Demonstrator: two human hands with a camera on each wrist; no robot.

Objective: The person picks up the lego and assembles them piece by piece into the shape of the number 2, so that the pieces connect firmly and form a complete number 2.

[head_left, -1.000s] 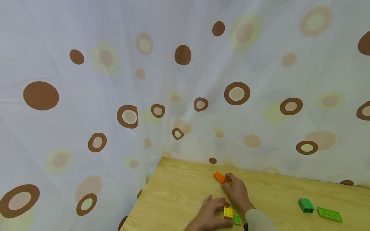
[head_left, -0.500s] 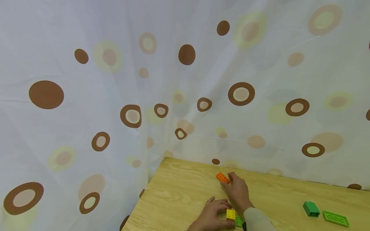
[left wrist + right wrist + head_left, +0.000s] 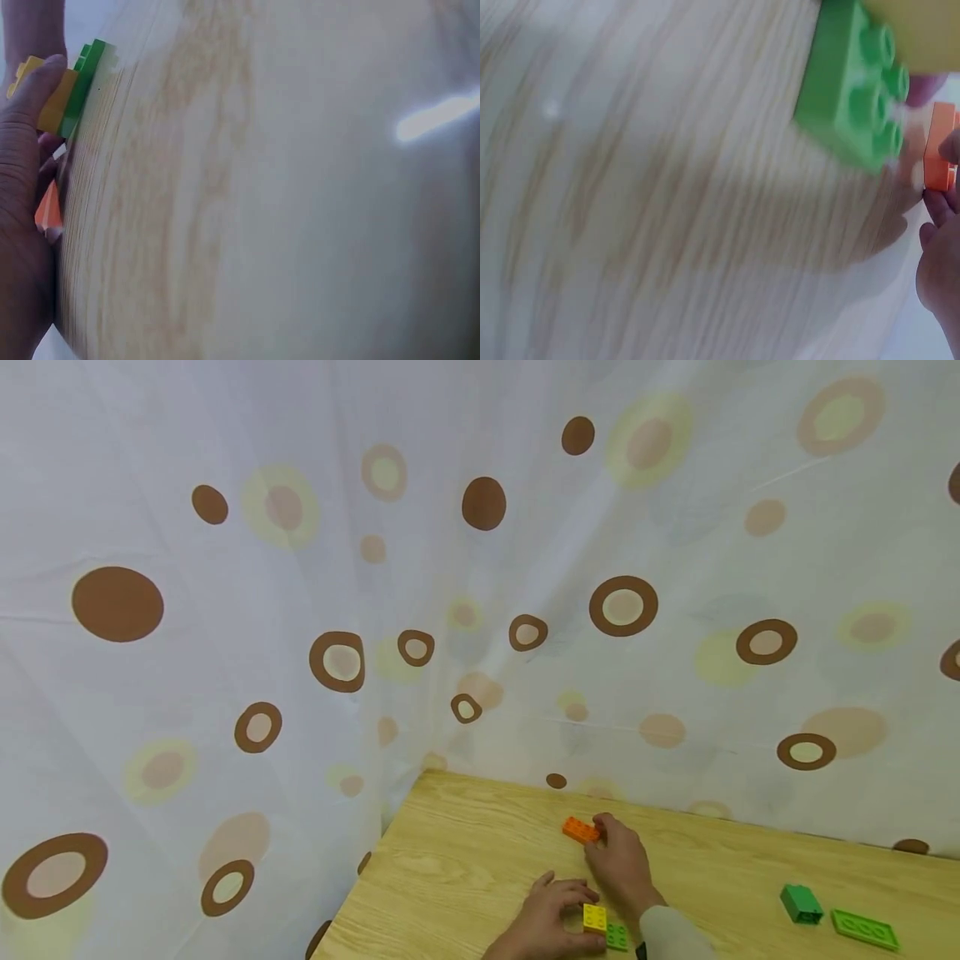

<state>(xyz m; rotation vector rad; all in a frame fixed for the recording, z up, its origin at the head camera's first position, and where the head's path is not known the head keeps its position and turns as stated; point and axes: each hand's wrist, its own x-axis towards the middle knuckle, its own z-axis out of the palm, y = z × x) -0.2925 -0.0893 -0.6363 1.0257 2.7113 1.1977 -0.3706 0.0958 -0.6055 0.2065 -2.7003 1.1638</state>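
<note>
My left hand grips a yellow building brick near the table's front, thumb on its near side. The yellow brick sits on one end of a light green brick, whose other studs show in the right wrist view. Farther back, my right hand pinches an orange brick by its right end between thumb and fingers. In the right wrist view that orange brick shows at the right edge, with the thumb against it.
To the right on the wooden table lie a dark green brick and a flat light green plate brick. A white curtain with brown spots hangs along the table's back and left.
The orange brick has turned to lie more sideways, and my right thumb and fingers have closed on its end. My left hand stays on the yellow brick. The head view has shifted slightly.
</note>
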